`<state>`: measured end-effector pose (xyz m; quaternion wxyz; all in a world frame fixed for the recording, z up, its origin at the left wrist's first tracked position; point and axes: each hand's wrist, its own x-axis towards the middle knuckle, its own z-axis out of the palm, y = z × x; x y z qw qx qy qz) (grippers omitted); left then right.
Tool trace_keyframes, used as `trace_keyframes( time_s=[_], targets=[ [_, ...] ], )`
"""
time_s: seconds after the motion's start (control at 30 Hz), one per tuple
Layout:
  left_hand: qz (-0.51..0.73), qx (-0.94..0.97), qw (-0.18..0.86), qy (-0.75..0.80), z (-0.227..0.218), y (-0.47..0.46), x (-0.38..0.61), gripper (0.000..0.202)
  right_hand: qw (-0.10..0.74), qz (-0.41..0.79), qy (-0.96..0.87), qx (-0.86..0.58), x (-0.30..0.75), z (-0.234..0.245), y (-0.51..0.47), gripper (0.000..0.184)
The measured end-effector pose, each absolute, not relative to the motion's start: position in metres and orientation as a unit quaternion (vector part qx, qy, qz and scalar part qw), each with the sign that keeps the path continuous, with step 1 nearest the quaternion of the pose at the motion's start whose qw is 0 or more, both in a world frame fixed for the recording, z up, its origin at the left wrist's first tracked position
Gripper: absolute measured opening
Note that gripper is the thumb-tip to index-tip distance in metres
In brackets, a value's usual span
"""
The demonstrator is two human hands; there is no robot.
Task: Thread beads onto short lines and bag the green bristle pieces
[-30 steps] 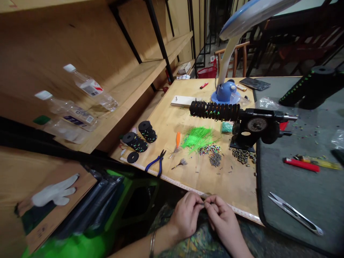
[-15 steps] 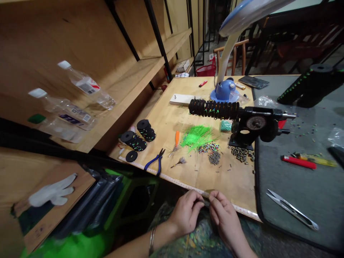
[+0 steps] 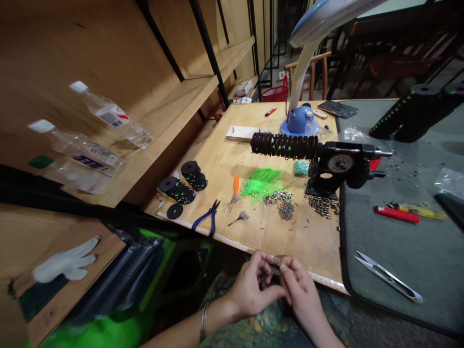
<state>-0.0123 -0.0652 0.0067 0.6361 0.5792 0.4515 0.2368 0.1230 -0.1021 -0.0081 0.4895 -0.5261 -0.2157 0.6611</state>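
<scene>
My left hand [image 3: 252, 287] is at the table's front edge, its fingers curled and the thumb stretched toward my right hand. Something small and dark shows within its curled fingers, too small to name. Close beside it, my right hand [image 3: 299, 290] pinches thumb against forefinger; what lies between them I cannot make out. On the table beyond are a heap of small grey metal pieces [image 3: 286, 210], mixed coloured beads [image 3: 277, 198] and a bundle of bright green strands [image 3: 264, 183]. Blue-handled pliers [image 3: 207, 220] lie left of these, near a small tuft of fine strands [image 3: 239, 217].
A black winding device [image 3: 333, 166] carrying dark foam spools [image 3: 284, 145] stands behind. A blue lamp [image 3: 299, 121] rises at the back. Metal thread snips [image 3: 389, 278] and a red-handled tool [image 3: 397, 214] lie on the grey mat [image 3: 366, 241] at right. Plastic bottles [image 3: 116, 116] rest on the left shelf.
The left thumb has swung out from its pinch and now points toward my right hand, opening a gap to the curled fingers. My right hand keeps its pinch. The view has shifted slightly.
</scene>
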Motion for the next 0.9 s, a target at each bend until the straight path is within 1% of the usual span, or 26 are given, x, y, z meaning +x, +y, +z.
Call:
trace_keyframes(
  time_s=[0.07, 0.1, 0.23, 0.5, 0.67, 0.77, 0.9],
  targets=[
    [0.240, 0.574, 0.630, 0.465, 0.0081, -0.0633, -0.0101, 0.021, 0.488, 0.659, -0.221, -0.528, 0.1229, -0.0088, -0.1025, 0.062],
    [0.240, 0.573, 0.629, 0.468, 0.0090, -0.0623, -0.0095, 0.013, 0.487, 0.658, -0.224, -0.529, 0.1229, -0.0092, -0.1027, 0.061],
    [0.226, 0.579, 0.624, 0.474, 0.0086, -0.0598, -0.0097, 0.005, 0.484, 0.655, -0.233, -0.531, 0.1230, -0.0119, -0.1041, 0.060],
    [0.215, 0.608, 0.579, 0.499, 0.0060, -0.0593, -0.0086, 0.003, 0.474, 0.660, -0.248, -0.527, 0.1216, -0.0147, -0.1056, 0.060],
    [0.198, 0.591, 0.578, 0.527, 0.0075, -0.0609, -0.0051, 0.010, 0.472, 0.664, -0.264, -0.516, 0.1204, -0.0136, -0.1051, 0.059],
    [0.218, 0.597, 0.566, 0.526, 0.0080, -0.0603, -0.0052, 0.014, 0.477, 0.656, -0.276, -0.515, 0.1228, -0.0131, -0.1054, 0.057],
    [0.237, 0.611, 0.552, 0.516, 0.0144, -0.0549, -0.0113, 0.010, 0.461, 0.639, -0.322, -0.525, 0.1288, -0.0137, -0.1077, 0.055]
  ],
)
